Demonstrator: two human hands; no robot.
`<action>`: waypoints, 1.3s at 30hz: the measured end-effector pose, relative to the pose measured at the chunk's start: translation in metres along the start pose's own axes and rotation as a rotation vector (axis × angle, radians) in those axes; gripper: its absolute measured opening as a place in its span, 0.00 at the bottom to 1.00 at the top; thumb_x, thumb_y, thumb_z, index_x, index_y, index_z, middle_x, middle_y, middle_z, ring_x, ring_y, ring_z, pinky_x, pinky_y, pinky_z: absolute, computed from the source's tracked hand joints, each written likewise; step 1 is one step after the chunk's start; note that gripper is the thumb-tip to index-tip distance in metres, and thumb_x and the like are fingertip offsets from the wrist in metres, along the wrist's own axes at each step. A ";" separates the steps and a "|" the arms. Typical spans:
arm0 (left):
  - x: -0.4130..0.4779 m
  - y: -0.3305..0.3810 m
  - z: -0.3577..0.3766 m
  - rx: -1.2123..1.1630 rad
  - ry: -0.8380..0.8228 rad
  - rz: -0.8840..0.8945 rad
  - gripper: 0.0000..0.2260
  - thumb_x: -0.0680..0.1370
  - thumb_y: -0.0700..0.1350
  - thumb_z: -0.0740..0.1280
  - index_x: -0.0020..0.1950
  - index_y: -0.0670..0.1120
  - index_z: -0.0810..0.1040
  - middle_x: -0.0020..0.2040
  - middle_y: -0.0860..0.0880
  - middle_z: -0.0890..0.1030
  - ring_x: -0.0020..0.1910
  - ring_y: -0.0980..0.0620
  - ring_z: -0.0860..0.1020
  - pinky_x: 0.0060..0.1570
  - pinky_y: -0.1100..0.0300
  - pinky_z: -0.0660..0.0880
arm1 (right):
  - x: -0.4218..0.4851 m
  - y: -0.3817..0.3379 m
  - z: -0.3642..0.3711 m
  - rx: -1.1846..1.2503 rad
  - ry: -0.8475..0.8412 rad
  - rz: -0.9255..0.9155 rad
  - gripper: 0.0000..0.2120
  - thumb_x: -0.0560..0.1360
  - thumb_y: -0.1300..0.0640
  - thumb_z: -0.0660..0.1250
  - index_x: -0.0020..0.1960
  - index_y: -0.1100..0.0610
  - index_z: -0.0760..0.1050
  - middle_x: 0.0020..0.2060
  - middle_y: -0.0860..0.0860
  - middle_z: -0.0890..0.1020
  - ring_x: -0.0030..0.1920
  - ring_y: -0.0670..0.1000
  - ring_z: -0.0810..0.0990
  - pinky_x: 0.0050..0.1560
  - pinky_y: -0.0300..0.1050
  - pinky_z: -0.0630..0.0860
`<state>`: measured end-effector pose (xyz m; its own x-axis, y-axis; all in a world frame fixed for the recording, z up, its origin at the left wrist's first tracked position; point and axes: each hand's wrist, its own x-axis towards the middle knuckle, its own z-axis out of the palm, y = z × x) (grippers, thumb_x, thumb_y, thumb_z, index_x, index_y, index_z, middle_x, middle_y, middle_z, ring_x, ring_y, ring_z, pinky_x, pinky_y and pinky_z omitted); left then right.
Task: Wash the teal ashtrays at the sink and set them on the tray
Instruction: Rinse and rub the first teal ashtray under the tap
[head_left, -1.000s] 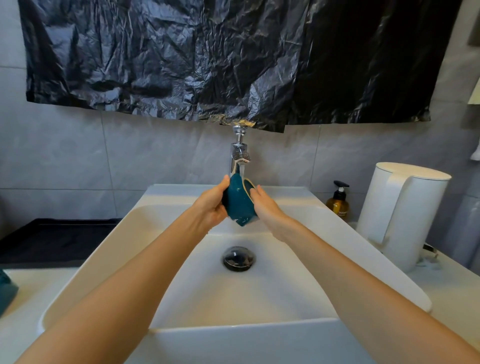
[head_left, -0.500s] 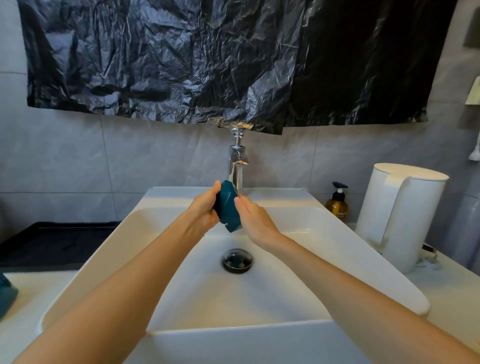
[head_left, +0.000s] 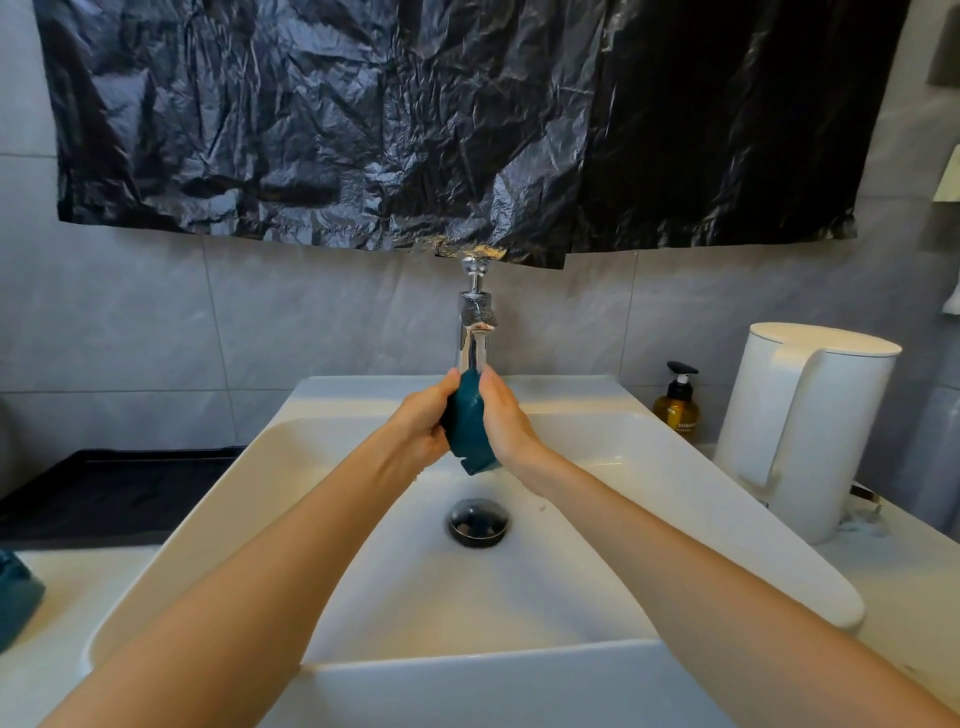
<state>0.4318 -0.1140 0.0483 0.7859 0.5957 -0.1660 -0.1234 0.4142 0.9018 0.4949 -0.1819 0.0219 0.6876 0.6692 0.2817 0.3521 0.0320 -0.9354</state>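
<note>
Left of the sink (head_left: 769, 566), at the frame's edge, a second teal piece (head_left: 15, 597) lies on the counter, with a black tray (head_left: 119, 493) behind it. Over the sink, under the tap (head_left: 475, 332), your left hand (head_left: 423, 423) and right hand (head_left: 501, 423) press the ashtray (head_left: 467, 431) between them on edge, fingers clamped on its sides. Right of the sink stand a pump bottle (head_left: 677, 408) and a white kettle (head_left: 800, 431).

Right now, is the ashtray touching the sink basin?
Apart. The head view shows the ashtray held by both hands under the tap, clear above the sink.
</note>
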 end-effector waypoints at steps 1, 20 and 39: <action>0.003 0.001 -0.002 -0.012 0.013 0.007 0.10 0.81 0.47 0.61 0.53 0.41 0.76 0.50 0.43 0.80 0.45 0.47 0.78 0.49 0.53 0.74 | -0.002 0.002 0.002 -0.056 -0.001 -0.050 0.20 0.83 0.49 0.45 0.74 0.47 0.60 0.71 0.51 0.68 0.64 0.51 0.71 0.57 0.44 0.72; 0.004 0.009 -0.006 -0.191 0.017 -0.002 0.16 0.81 0.50 0.59 0.62 0.39 0.72 0.49 0.42 0.78 0.43 0.47 0.77 0.49 0.51 0.73 | -0.008 -0.013 -0.005 -0.086 0.018 -0.036 0.20 0.83 0.45 0.48 0.69 0.47 0.70 0.57 0.53 0.78 0.54 0.53 0.77 0.53 0.48 0.75; 0.015 0.009 -0.007 0.085 -0.004 0.015 0.14 0.77 0.52 0.66 0.53 0.40 0.76 0.46 0.43 0.79 0.42 0.49 0.77 0.42 0.57 0.75 | 0.044 -0.089 -0.059 -0.598 0.039 -0.283 0.26 0.81 0.64 0.50 0.77 0.51 0.55 0.74 0.54 0.64 0.55 0.49 0.77 0.54 0.41 0.72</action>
<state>0.4386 -0.0963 0.0513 0.7870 0.5983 -0.1509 -0.0833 0.3453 0.9348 0.5310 -0.1989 0.1301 0.5351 0.6681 0.5170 0.8068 -0.2227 -0.5473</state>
